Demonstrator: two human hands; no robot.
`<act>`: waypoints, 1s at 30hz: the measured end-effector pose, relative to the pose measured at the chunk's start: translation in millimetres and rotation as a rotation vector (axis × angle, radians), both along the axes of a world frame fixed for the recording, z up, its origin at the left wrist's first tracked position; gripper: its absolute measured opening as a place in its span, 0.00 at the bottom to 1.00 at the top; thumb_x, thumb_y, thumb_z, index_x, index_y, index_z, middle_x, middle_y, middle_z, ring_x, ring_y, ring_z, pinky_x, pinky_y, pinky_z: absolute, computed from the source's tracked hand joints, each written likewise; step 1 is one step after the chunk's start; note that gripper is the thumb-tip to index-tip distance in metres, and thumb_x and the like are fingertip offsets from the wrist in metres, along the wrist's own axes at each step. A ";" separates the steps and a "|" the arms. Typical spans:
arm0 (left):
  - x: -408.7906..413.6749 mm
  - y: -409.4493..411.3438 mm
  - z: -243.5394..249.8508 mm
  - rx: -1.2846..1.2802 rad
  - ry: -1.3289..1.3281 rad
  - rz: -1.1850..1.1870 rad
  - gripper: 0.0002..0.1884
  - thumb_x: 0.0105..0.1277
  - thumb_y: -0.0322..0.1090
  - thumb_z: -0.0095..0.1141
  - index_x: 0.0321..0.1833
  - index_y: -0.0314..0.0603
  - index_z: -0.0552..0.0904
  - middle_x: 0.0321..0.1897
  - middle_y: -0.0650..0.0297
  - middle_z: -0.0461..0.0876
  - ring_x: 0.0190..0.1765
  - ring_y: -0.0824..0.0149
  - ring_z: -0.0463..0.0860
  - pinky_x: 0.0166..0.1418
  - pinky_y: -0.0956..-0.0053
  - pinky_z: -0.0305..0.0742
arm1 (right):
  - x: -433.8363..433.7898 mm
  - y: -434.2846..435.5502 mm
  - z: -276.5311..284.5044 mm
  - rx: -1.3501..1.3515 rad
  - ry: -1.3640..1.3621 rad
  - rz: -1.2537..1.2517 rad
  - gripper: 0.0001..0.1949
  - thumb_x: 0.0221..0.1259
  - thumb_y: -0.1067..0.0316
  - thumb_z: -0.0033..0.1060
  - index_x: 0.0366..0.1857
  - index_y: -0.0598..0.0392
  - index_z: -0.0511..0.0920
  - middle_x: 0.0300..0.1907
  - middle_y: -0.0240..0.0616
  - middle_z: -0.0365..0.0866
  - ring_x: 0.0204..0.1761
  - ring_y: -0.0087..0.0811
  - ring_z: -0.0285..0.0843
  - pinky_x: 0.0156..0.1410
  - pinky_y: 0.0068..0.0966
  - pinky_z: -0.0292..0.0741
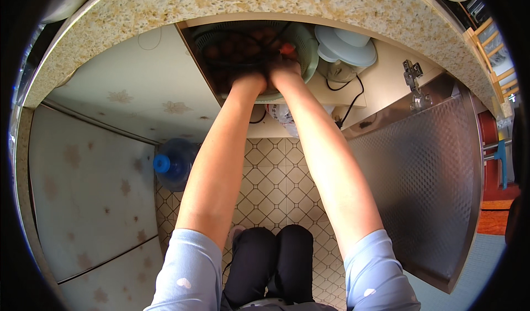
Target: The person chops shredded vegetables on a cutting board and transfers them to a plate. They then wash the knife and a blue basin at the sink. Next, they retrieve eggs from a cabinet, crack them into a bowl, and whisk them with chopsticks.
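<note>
Both my arms reach into a shadowed cabinet below a speckled stone countertop. My left hand (249, 81) and my right hand (285, 68) are close together at the near part of a pale green plastic basket (309, 58). Several round brownish things (236, 48), perhaps eggs, lie in the basket, with a black cable (232, 32) looped over them. A red-orange object (287, 49) is just beyond my right hand. My fingers are dark and blurred, so what either hand holds cannot be made out. Right of the basket stands a small appliance with a pale blue-grey top (348, 52) and a black cord.
The countertop edge (265, 0) curves above my hands. An opened cabinet door (418, 178) stands at the right, on a metal hinge (414, 79). A plastic bag (283, 118) lies on the lower shelf. A blue water jug (176, 164) is on the tiled floor at left.
</note>
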State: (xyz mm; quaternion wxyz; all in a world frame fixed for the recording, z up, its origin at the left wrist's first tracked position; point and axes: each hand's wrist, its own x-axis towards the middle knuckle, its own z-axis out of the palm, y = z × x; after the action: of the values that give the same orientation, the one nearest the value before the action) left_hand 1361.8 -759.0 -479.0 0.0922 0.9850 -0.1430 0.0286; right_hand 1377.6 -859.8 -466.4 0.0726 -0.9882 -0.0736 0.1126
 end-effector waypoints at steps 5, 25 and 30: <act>-3.3 6.3 1.4 0.083 -0.092 0.001 0.24 0.54 0.43 0.57 0.56 0.48 0.75 0.58 0.54 0.73 0.58 0.59 0.73 0.60 0.69 0.67 | -17.7 12.6 15.6 -0.069 -0.093 -0.024 0.17 0.61 0.64 0.42 0.52 0.50 0.75 0.55 0.44 0.75 0.54 0.38 0.77 0.52 0.37 0.76; -122.1 19.0 155.8 -0.323 0.391 0.087 0.30 0.46 0.50 0.67 0.51 0.41 0.79 0.36 0.54 0.84 0.40 0.57 0.84 0.42 0.65 0.77 | -160.4 -28.3 72.9 1.499 -0.369 -0.448 0.24 0.59 0.61 0.62 0.56 0.61 0.70 0.38 0.39 0.82 0.38 0.27 0.80 0.41 0.23 0.76; -184.6 44.5 188.9 -1.340 0.986 0.018 0.28 0.57 0.50 0.64 0.51 0.34 0.76 0.38 0.61 0.79 0.32 0.68 0.80 0.32 0.77 0.77 | -232.9 -33.8 144.1 1.828 0.168 -0.658 0.24 0.62 0.54 0.58 0.54 0.62 0.70 0.43 0.39 0.79 0.41 0.24 0.77 0.41 0.20 0.75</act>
State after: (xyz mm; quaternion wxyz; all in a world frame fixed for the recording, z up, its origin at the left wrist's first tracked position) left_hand 1177.2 -714.5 -290.1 0.7108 0.6223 -0.0312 -0.3263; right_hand 1144.7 -893.6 -322.3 0.8443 -0.5106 0.1525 0.0562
